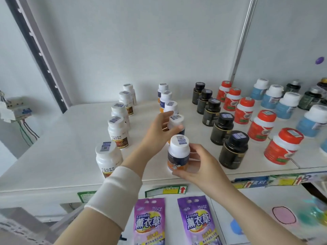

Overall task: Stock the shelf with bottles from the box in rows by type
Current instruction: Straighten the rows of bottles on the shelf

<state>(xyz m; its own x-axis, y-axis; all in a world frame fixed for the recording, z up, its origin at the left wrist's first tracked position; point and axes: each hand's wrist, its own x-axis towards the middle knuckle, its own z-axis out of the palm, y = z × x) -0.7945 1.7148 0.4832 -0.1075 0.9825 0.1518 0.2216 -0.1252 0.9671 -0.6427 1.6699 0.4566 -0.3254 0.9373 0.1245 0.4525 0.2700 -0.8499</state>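
Our right hand [200,167] holds the front white-capped bottle [178,151] in its grip at the shelf [67,142] edge, while our left hand [159,129] grasps the next bottle [176,122] behind.

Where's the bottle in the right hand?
The bottle is at the shelf's front edge, mid-view, heading its row, between a white bottle on the left and a black bottle on the right.
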